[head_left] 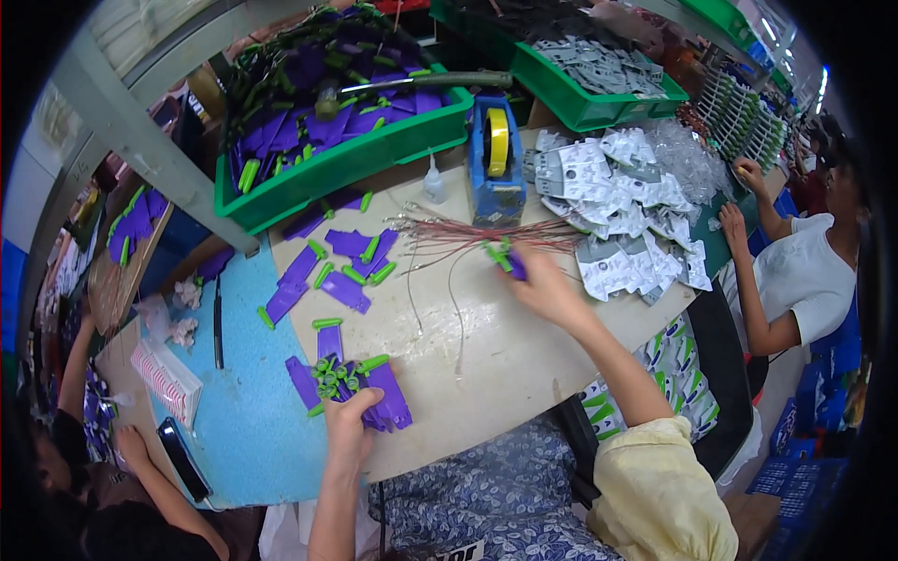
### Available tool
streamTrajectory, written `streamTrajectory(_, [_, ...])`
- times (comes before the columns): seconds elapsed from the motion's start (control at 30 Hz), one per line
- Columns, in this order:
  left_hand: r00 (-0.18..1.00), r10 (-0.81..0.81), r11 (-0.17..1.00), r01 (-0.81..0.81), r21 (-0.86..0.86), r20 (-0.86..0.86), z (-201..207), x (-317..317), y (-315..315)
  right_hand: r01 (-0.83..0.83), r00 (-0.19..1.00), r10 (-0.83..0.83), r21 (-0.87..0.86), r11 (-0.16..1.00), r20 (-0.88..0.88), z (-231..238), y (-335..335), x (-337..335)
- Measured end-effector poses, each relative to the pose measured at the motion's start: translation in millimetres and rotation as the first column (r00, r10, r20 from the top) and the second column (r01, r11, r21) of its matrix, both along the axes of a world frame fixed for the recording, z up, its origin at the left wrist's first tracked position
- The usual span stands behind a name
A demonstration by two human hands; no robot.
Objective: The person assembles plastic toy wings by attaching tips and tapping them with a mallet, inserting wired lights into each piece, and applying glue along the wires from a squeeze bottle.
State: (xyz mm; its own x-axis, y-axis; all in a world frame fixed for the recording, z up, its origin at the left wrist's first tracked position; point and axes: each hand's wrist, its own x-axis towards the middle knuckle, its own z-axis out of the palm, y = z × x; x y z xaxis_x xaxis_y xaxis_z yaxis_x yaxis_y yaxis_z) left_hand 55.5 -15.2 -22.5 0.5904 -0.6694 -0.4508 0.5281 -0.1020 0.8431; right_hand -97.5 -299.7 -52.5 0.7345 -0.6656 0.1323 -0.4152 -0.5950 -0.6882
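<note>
Hands w/ purple/green pcs; most L fingers hidden behind bunch

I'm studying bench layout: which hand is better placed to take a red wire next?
Probably the right hand: it is beside the red wires, though it holds purple and green parts. The left hand is farther away, gripping a bunch of similar pieces.

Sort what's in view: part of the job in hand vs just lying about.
Likely part of the job:
purple-green pieces, in left hand and right hand
thin wires, near the right hand

Probably just lying about:
hammer
tissue pack
dark pen-like stick
</note>
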Motion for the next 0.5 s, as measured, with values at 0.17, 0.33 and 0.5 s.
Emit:
streamTrajectory(0.17, [0.882,-0.098,0.987,0.028,-0.157,-0.462,-0.1,-36.3,-21.5,-0.071,0.96,0.067,0.005,0.997,0.272,-9.2,-10.2,49.0])
streamTrajectory(0.33, [0.754,-0.046,0.895,-0.26,-0.362,-0.655,-9.5,-33.9,-15.2,-0.296,0.872,0.044,0.453,0.841,0.488,40.3,79.1,-10.0])
streamTrajectory(0.5, [0.871,-0.18,0.918,-0.019,-0.396,-0.458,-4.8,-62.3,-36.1,-0.283,0.932,0.151,0.404,0.87,0.329,51.7,136.7,-52.9])
